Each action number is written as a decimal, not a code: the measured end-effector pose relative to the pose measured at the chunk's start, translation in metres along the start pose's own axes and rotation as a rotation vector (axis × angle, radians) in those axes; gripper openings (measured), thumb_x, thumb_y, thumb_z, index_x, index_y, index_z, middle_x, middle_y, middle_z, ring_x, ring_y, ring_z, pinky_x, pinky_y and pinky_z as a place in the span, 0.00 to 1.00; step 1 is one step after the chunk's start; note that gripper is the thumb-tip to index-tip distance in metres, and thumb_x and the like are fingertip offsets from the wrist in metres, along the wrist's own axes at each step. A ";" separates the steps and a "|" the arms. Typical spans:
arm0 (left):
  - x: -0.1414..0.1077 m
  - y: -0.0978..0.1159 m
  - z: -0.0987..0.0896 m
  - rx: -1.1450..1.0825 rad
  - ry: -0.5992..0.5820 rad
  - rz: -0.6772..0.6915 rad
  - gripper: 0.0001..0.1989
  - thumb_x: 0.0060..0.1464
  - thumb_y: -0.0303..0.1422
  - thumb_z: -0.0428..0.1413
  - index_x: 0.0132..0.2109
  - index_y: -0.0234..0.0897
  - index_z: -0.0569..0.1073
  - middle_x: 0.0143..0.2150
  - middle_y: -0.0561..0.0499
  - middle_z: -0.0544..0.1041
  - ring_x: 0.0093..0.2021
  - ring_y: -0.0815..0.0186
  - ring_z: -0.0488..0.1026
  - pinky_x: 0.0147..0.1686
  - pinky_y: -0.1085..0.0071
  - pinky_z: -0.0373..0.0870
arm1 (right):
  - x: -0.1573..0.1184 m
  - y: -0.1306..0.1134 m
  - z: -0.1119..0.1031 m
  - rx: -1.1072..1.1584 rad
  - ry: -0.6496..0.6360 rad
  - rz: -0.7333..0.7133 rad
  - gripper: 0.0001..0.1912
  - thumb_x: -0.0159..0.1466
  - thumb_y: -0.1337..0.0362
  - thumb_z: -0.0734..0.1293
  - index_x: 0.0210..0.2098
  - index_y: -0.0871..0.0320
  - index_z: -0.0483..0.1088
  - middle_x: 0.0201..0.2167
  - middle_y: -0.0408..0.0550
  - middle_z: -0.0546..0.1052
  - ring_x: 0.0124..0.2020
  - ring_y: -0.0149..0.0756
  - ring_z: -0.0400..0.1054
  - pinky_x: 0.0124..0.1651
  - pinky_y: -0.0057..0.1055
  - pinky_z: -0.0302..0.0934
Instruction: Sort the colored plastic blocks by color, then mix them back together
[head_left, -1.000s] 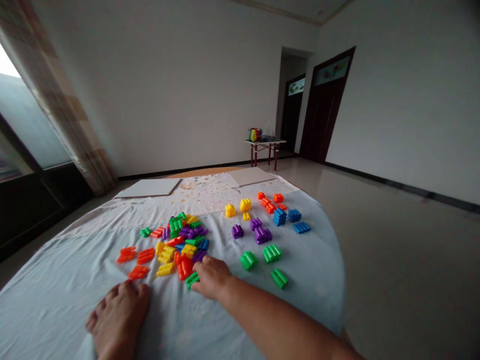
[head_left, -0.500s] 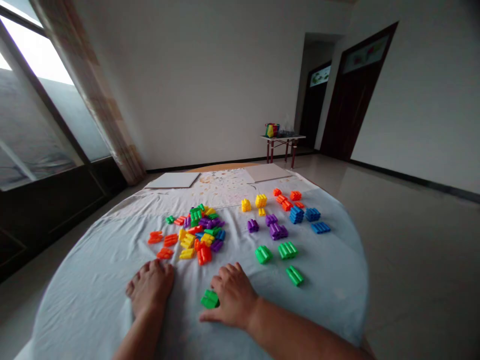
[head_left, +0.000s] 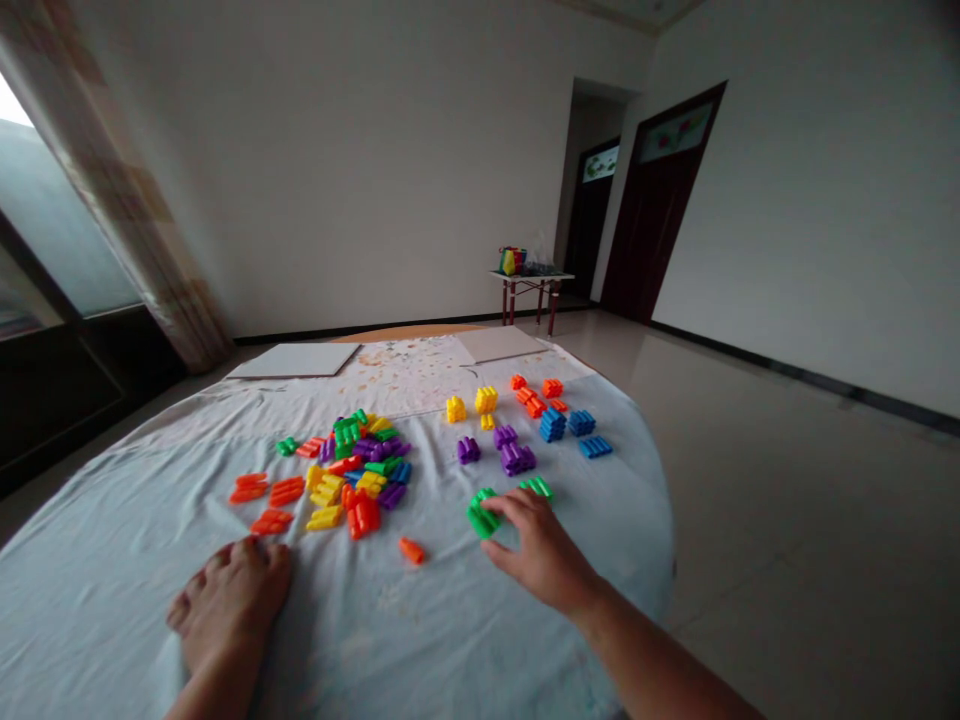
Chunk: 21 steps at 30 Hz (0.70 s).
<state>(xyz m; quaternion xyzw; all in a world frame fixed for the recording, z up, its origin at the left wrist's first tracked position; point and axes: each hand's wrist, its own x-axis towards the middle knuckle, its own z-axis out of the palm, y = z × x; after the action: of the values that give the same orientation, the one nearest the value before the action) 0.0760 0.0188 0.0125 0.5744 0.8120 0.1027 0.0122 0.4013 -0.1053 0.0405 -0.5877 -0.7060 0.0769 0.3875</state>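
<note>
Right hand [head_left: 534, 545]: thumb and forefinger apart, at near side of a green block cluster [head_left: 482, 515], right half of counter [head_left: 450, 630]; can't tell if pinching or only touching. Other green blocks [head_left: 538, 487] just beyond its knuckles, partly hidden. Left hand [head_left: 234, 600]: palm down on the cloth, near-left part of counter, fingers slightly spread, holding nothing visible. Three flat orange blocks [head_left: 270, 521] just past its fingertips.

Single orange block [head_left: 412, 550] lies between the hands, nearer the right. Mixed pile [head_left: 360, 470] left of counter center: yellow, orange, green, purple, blue, some stacked. Purple blocks [head_left: 517, 459] past the green ones, yellow blocks [head_left: 486, 400] farther toward far edge. Blue blocks [head_left: 553, 425] and orange clusters [head_left: 531, 402] toward far-right edge.

White board [head_left: 295, 360] at far-left edge, beige board [head_left: 501, 345] at far-right. Beyond: small table [head_left: 532, 276] with colorful bag [head_left: 513, 261], dark doors [head_left: 664, 200], curtain [head_left: 120, 180] on left.
</note>
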 end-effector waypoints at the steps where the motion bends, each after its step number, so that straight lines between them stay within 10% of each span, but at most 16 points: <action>1: 0.001 0.000 0.001 0.013 0.002 -0.007 0.27 0.54 0.45 0.36 0.50 0.34 0.67 0.57 0.38 0.66 0.56 0.48 0.61 0.52 0.55 0.53 | -0.006 0.012 -0.011 -0.013 0.023 0.036 0.17 0.55 0.67 0.68 0.44 0.56 0.68 0.40 0.49 0.72 0.45 0.41 0.64 0.50 0.38 0.58; 9: 0.003 0.002 0.004 0.098 0.011 -0.042 0.27 0.56 0.43 0.30 0.49 0.38 0.66 0.57 0.42 0.67 0.55 0.53 0.61 0.51 0.60 0.54 | -0.050 0.084 -0.040 -0.159 0.010 0.245 0.15 0.56 0.66 0.65 0.43 0.56 0.69 0.39 0.49 0.73 0.43 0.40 0.67 0.46 0.37 0.62; 21: 0.008 -0.002 0.009 0.092 -0.001 -0.043 0.27 0.56 0.45 0.31 0.51 0.37 0.65 0.59 0.42 0.65 0.56 0.54 0.60 0.51 0.59 0.54 | -0.048 0.084 -0.036 -0.113 -0.122 0.295 0.20 0.52 0.67 0.68 0.45 0.56 0.69 0.37 0.47 0.72 0.41 0.38 0.67 0.45 0.34 0.61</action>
<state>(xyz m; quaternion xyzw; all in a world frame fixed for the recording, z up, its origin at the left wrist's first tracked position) 0.0723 0.0269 0.0044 0.5568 0.8280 0.0647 -0.0117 0.4893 -0.1356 -0.0039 -0.7001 -0.6376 0.1284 0.2946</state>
